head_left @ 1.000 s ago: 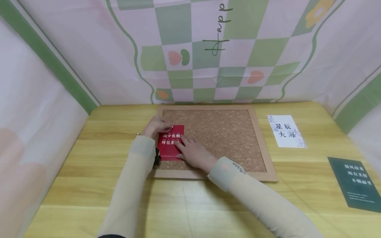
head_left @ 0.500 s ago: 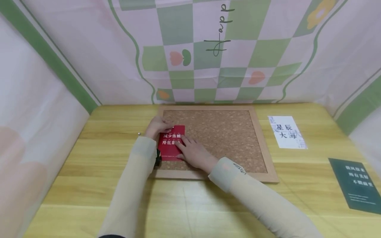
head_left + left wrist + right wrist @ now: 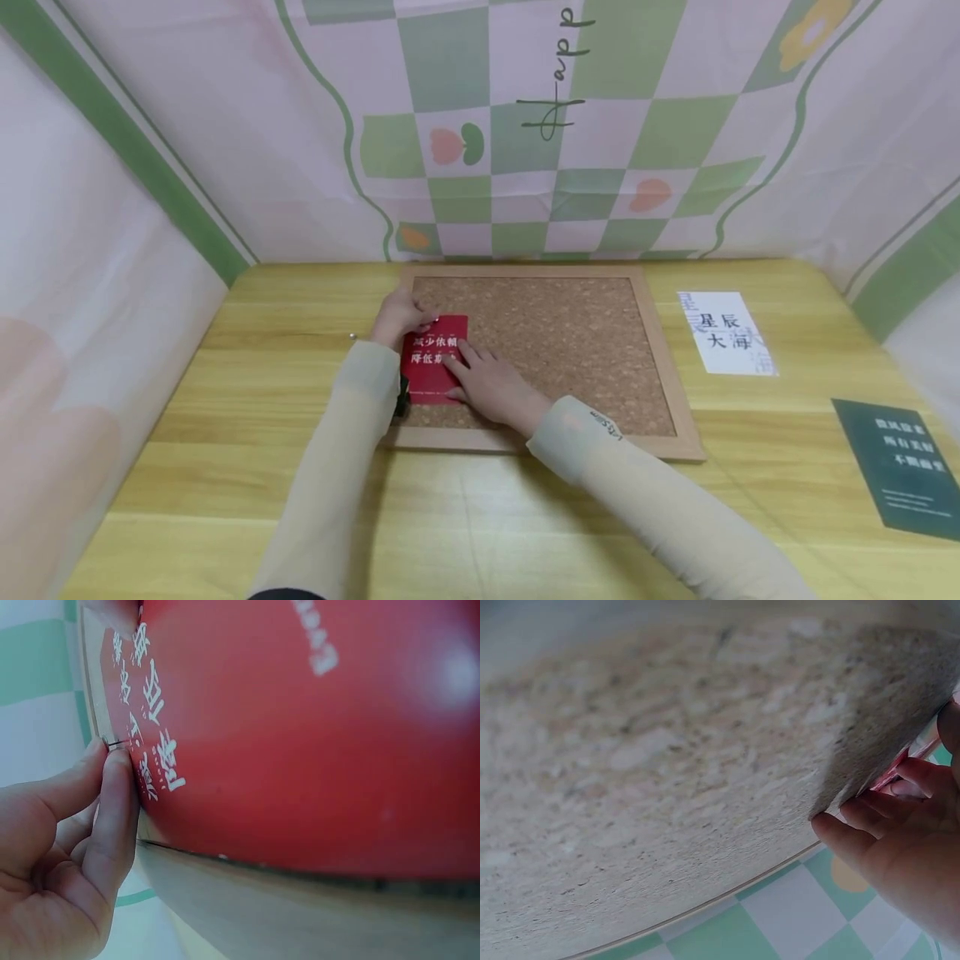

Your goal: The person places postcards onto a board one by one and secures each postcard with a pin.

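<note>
A red card (image 3: 435,385) with white characters lies on the left part of a wood-framed cork board (image 3: 558,358). At the card's upper left, my left hand (image 3: 397,318) pinches a thumbtack (image 3: 115,742) between thumb and forefinger. Its thin needle shows and points at the card; the fingers hide most of its head. Whether the tip has gone into the card cannot be told. My right hand (image 3: 497,389) rests on the card's right side and the cork, fingers spread. In the right wrist view, the fingertips (image 3: 832,827) touch the cork surface.
A white card (image 3: 727,333) lies on the wooden table (image 3: 300,483) right of the board, and a dark green card (image 3: 900,471) lies nearer the right edge. Left of the board is a small shiny round thing (image 3: 353,336). Patterned cloth (image 3: 517,200) hangs behind the table.
The head view shifts slightly, so the scene sits a little further right. Both hands keep nearly the same places on the card and board.
</note>
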A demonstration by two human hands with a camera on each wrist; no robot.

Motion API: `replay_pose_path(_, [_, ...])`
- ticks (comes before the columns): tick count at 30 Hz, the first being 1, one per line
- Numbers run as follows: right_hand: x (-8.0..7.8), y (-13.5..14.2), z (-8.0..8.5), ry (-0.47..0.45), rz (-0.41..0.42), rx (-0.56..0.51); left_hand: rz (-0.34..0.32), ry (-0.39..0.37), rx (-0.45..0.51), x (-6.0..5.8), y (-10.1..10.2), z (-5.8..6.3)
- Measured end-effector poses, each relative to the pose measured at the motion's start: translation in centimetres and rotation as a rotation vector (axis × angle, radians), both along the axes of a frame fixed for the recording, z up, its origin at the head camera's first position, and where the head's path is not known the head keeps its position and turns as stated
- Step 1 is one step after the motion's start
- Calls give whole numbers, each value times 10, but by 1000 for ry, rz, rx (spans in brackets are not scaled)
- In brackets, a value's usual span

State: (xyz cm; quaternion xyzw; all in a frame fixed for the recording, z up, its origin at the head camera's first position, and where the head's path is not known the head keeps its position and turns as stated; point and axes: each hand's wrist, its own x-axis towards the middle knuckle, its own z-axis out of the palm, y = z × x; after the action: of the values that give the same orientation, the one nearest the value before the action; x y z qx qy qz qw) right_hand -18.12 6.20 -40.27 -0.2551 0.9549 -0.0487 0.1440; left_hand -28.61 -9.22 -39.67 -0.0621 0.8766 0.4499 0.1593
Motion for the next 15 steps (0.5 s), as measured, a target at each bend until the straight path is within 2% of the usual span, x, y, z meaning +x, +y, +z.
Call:
replay_pose_path(8, [-2,1,1,-6,-3,14,8,20,-34,3,3,6])
replay_pose_path(15, [-2,1,-1,5,4,14,-55,41,-101,7,0,7])
